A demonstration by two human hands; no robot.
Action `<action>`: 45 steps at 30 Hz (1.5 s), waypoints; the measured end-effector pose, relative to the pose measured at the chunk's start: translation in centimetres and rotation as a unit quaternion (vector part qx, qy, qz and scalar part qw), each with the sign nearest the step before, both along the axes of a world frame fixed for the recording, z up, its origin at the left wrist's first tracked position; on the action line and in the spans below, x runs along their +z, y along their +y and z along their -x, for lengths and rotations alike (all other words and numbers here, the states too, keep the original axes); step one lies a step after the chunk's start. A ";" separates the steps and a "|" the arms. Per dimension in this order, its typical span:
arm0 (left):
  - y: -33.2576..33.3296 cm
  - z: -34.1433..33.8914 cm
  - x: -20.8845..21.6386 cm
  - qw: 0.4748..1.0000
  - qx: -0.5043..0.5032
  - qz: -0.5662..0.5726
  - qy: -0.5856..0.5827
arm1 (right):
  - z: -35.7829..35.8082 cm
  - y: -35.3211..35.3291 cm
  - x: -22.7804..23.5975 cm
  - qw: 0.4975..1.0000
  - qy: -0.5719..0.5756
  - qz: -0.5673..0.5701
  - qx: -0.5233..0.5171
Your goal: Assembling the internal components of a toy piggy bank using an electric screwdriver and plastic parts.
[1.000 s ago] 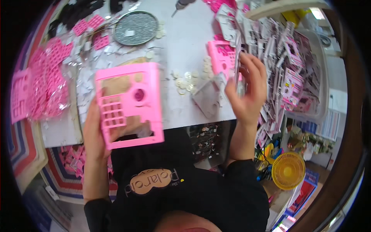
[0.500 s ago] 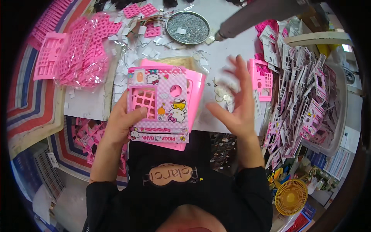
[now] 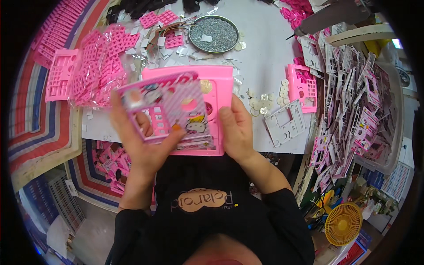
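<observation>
Pink-and-white patterned rectangular panel is gripped by the left hand near frame centre, pink rectangular plastic casing beneath is held along its right edge by the right hand, white cut-out plastic plate right of centre

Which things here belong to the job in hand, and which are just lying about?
Seemingly part of the job:
- printed panel, held in the left hand
- pink casing, held at its edge by the right hand

Apparently just lying about, untouched:
- bagged pink grids
- white frame
- loose pale discs
- round yellow slatted thing
</observation>
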State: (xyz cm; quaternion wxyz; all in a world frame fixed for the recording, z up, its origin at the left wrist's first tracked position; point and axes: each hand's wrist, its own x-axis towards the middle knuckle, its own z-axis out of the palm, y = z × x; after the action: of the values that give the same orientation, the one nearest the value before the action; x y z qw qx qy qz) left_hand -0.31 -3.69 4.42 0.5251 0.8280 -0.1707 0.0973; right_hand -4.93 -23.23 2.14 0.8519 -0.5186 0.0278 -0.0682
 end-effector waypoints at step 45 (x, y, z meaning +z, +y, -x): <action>1.0 -2.3 -2.6 0.929 0.030 0.292 0.227 | 1.7 -1.8 1.7 0.959 0.102 0.001 0.264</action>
State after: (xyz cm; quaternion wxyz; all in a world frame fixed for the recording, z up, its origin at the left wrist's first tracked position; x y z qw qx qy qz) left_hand 2.02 -2.72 1.78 0.7652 0.6429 0.0144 -0.0322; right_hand -6.61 -25.03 3.80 0.8316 -0.5127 -0.0230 0.2121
